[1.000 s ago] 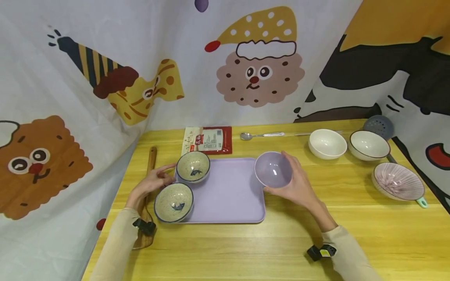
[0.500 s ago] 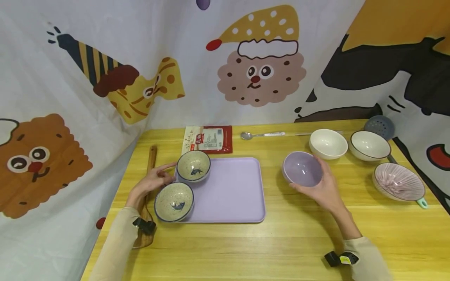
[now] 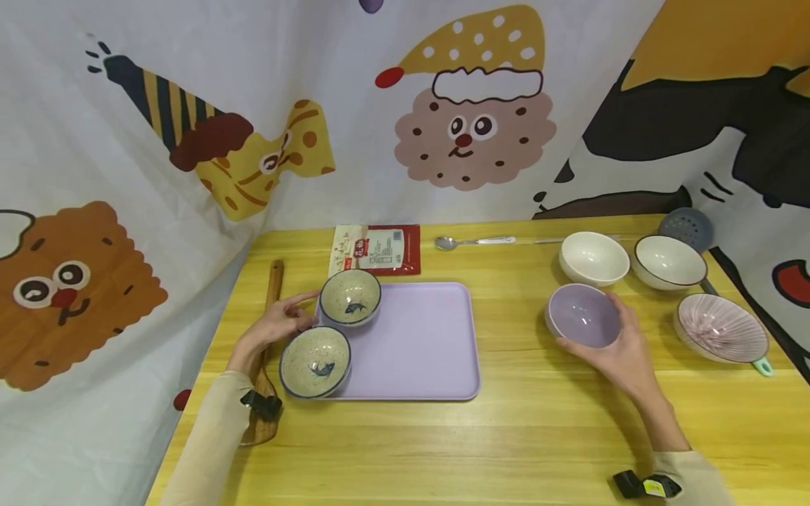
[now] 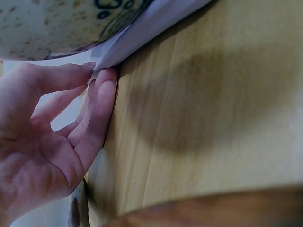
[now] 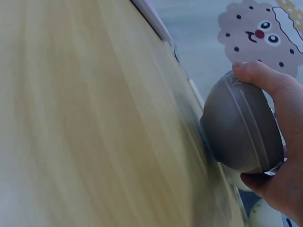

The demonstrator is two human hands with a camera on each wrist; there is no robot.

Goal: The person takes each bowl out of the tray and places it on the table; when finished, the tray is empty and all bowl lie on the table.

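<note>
R hand (image 3: 623, 355) grips the purple bowl (image 3: 583, 315) from its near side, fingers curled round the rim, low over the table (image 3: 519, 436), right of the tray (image 3: 418, 344) and just in front of the white bowl (image 3: 593, 257). L hand (image 3: 273, 325) lies relaxed, fingertips touching the tray's left edge (beside two speckled bowls (image 3: 349, 297)), over a wooden spatula (image 3: 272, 281).

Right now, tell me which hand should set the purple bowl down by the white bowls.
Right. The right hand already grips the purple bowl just in front of the white bowls, off the tray. The left hand is far across the table, fingers at the tray's left edge beside the speckled bowls.
</note>
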